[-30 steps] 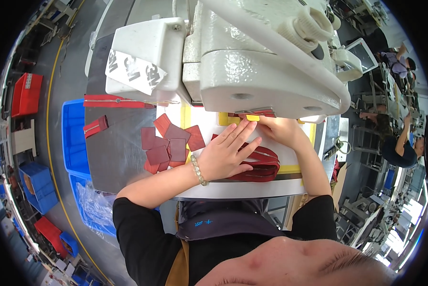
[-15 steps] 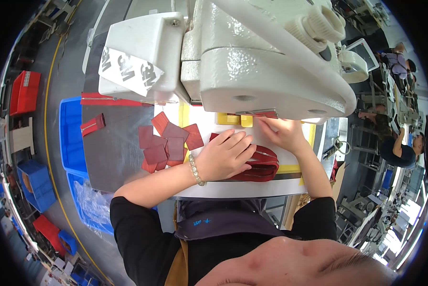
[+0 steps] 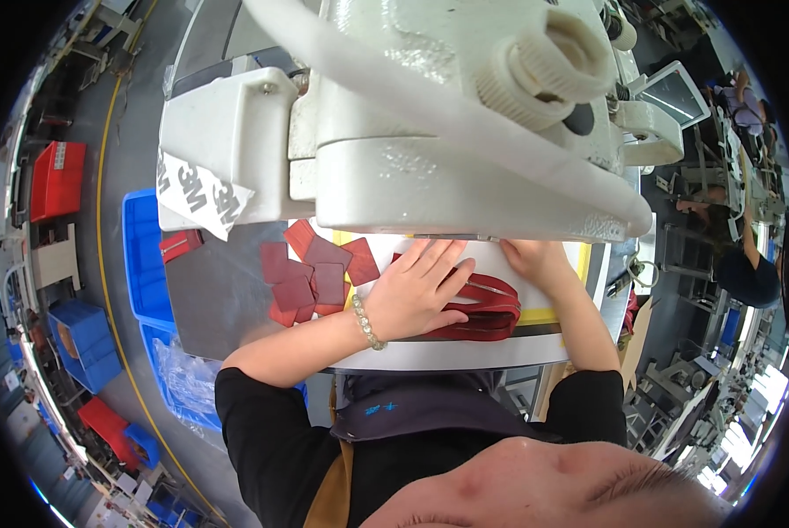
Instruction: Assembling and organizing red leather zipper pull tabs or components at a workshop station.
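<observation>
My left hand [image 3: 423, 293] lies with its fingers stretched out over a dark red zippered leather pouch [image 3: 491, 327], its fingertips close to the machine's lower edge. My right hand [image 3: 535, 262] is to the right, just beyond the pouch. Its fingers reach under the machine head [image 3: 394, 189], so their grip is hidden. This pale, glossy head looks like part of a heavy sewing machine. A thin metallic strip, perhaps a zipper, shows along its underside between my hands. Several dark red square leather pieces [image 3: 328, 283] lie overlapping to the left of my left hand.
The grey worktop [image 3: 227, 299] extends left, with a small red zippered piece [image 3: 182, 245] on it. Blue bins [image 3: 144, 264] stand beyond its left edge, one holding clear plastic. Cables hang at the right. A co-worker [image 3: 751, 273] is at the far right.
The view has shifted, and the machine head covers more of the work area. A yellow block near my right hand is now hidden. My left hand stays on the pouch.
</observation>
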Motion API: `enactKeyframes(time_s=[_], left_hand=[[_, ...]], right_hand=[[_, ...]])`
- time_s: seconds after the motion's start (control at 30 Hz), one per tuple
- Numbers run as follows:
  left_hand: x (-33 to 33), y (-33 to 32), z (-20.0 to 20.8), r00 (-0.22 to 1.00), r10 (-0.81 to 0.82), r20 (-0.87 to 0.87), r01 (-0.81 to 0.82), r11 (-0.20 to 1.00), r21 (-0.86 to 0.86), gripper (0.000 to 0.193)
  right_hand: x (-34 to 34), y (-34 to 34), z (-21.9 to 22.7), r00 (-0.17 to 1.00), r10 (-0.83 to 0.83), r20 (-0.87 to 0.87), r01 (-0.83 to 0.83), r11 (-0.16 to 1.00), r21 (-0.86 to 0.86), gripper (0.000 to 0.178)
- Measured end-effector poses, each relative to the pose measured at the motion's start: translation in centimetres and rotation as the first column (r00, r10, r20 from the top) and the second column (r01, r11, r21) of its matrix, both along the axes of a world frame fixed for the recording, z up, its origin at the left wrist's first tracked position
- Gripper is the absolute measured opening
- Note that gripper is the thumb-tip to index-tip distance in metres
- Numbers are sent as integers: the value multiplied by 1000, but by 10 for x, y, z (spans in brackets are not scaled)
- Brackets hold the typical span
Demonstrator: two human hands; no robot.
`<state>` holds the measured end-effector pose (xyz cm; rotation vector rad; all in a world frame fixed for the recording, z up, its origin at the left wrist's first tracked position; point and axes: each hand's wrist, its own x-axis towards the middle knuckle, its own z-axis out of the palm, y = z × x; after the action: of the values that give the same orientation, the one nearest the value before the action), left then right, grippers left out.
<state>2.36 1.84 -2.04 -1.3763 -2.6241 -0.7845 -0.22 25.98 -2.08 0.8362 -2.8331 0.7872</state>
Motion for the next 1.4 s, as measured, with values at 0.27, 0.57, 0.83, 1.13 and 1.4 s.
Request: enactKeyframes(time_s=[0.27,0.57,0.83,1.13,1.4], left_hand=[[-3,0,3,999,-18,32,18,1000,6,72],[3,1,-1,995,14,102,-11,999,-31,71],[5,0,-6,950,-68,304,94,993,-70,74],[7,6,-23,862,-151,483,111,988,111,92],[11,-4,-29,846,-115,521,118,993,29,79]], right_hand=[[-1,-2,1,1000,-19,12,20,997,-81,35],[-7,-3,6,998,-11,59,14,998,-63,36],[-4,-4,7,821,-41,569,291,888,-357,37],[-11,3,-7,980,79,-183,-77,997,17,37],[-12,-5,5,983,74,-167,-80,997,-25,38]])
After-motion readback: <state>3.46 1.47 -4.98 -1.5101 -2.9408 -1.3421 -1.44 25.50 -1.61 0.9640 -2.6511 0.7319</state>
